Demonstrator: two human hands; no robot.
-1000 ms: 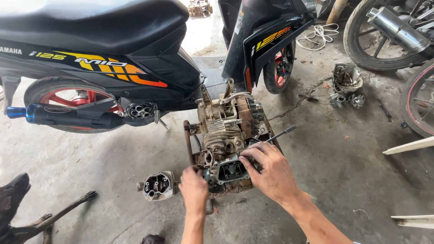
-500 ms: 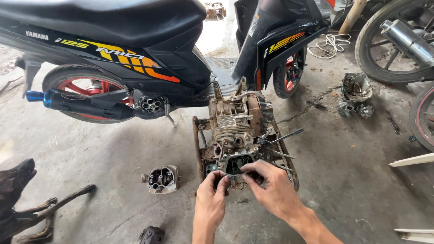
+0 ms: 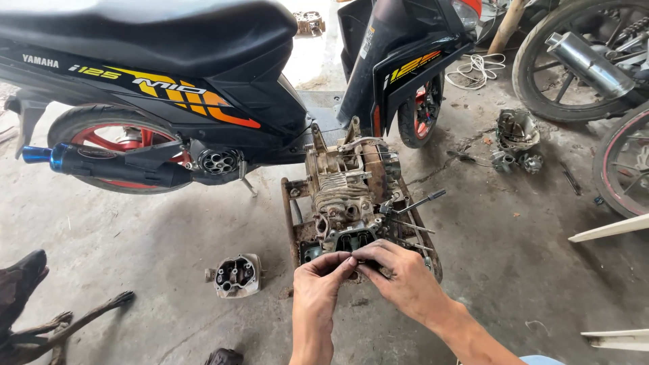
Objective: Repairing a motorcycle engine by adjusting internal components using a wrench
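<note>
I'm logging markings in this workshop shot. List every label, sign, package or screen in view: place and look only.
Side decal: on the scooter's black rear panel, orange and yellow streaks with white lettering.
Front decal: on the scooter's front lower panel, slanted yellow-orange graphic on black.
White sticker: small rectangle on the inner leg shield.
No packages, signs or screens.

Black scooter, loose cylinder head, coiled white cord on concrete floor.

Small part pinched between both hands hidden by fingers, scooter seat cut off at top edge
</note>
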